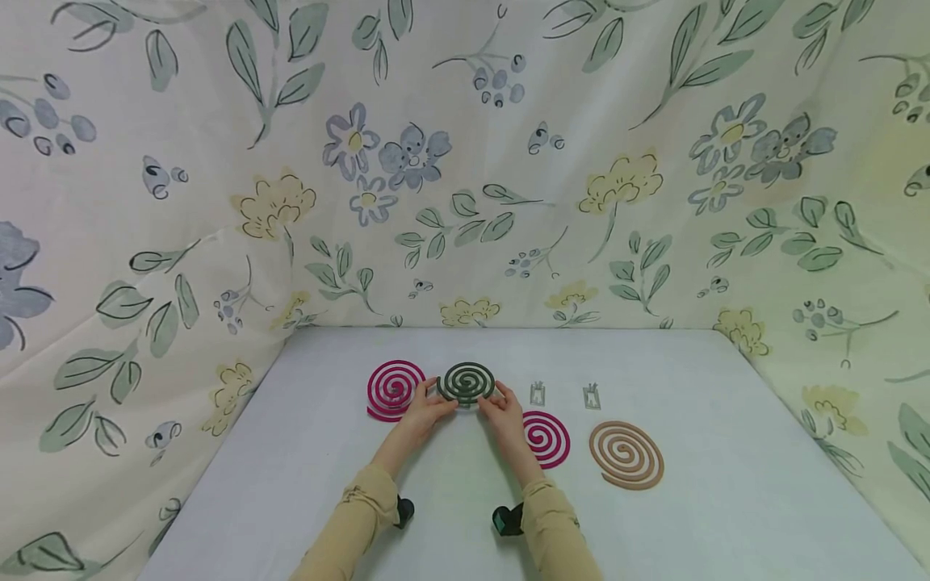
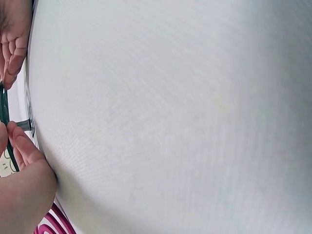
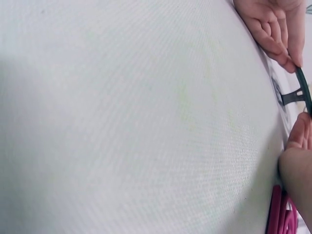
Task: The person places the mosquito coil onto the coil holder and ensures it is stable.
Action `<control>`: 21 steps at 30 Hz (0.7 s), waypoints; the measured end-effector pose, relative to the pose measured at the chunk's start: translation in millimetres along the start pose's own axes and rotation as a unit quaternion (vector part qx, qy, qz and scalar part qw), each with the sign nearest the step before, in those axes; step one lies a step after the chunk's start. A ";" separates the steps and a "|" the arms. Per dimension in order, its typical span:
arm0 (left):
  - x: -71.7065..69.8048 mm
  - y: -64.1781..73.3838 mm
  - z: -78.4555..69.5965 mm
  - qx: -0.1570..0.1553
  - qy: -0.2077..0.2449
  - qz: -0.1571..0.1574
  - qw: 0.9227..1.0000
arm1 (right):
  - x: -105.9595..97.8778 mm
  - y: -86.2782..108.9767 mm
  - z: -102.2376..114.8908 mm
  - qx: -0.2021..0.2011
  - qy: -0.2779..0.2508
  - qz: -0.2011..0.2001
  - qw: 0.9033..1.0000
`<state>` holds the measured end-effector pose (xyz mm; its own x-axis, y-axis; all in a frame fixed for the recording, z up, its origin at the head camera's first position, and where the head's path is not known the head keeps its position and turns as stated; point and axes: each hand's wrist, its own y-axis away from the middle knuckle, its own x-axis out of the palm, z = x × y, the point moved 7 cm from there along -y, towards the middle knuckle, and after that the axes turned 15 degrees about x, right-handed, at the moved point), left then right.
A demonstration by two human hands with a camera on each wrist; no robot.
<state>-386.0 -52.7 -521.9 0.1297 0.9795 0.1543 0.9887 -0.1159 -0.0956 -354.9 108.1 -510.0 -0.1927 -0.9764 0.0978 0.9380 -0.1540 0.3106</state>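
Between my two hands is a dark green mosquito coil [image 1: 466, 382], held nearly flat. My left hand [image 1: 424, 410] pinches its left edge with thumb and fingers, and my right hand [image 1: 503, 409] pinches the right edge. Under the coil a small grey metal stand [image 3: 292, 97] rises, its top right at the coil's underside in the right wrist view; the left wrist view shows the same stand [image 2: 23, 125] between the hands. A magenta coil [image 1: 385, 387] lies just beyond my left hand, partly covered by it. Another magenta coil [image 1: 546, 440] lies beside my right forearm.
A tan coil [image 1: 626, 455] lies flat on the right. Behind it are two thin metal stands, one nearer the middle [image 1: 538, 394] and one farther right [image 1: 592, 396]. The white table [image 1: 450, 516] ends at a floral cloth [image 1: 465, 242] behind and on both sides.
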 end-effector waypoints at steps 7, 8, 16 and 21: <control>-0.1 0.7 -0.7 -0.002 -0.005 0.001 1.000 | 1.5 10.8 9.1 0.001 -0.005 0.005 1.000; -0.2 0.6 -0.6 -0.002 -0.005 0.001 1.000 | 1.4 10.0 8.2 -0.001 -0.006 0.004 1.000; 0.0 0.1 -0.4 0.006 -0.005 0.004 1.000 | -0.1 -1.5 -5.3 -0.008 0.015 -0.021 1.000; 0.1 0.6 -1.0 0.002 -0.010 0.004 1.000 | -0.4 -0.9 -6.3 -0.008 0.017 -0.022 1.000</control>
<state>-385.3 -52.8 -521.0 0.1369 0.9816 0.1329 0.9871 -0.1240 -0.1011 -353.9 107.7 -516.3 -0.2237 -0.9732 0.0531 0.9337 -0.1984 0.2981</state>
